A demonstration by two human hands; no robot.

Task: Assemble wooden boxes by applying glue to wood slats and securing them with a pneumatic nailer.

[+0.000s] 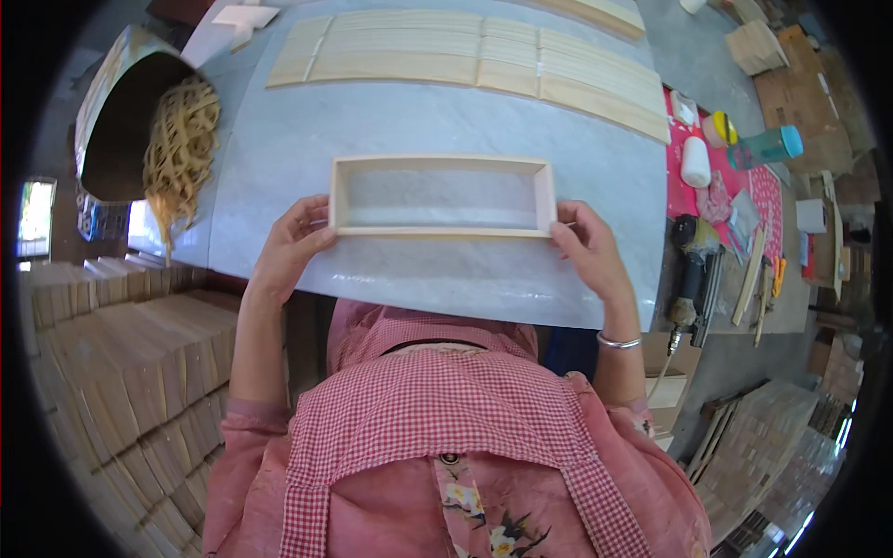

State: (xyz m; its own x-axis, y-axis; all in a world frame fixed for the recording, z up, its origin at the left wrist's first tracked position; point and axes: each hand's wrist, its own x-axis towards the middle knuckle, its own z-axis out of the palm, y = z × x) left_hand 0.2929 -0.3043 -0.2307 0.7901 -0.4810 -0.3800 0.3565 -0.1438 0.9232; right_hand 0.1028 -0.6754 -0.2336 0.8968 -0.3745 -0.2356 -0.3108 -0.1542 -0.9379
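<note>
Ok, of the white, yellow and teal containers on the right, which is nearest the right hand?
The white bottle: it is leftmost of the three. The yellow container and the teal container are both farther from the right hand.

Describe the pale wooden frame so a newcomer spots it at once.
Start at the near side of the grey-white marbled tabletop. There a left hand and a right hand hold the oblong pale wooden frame by its ends. Unlike the flat wooden strips beyond, it shows tabletop through its middle.
</note>
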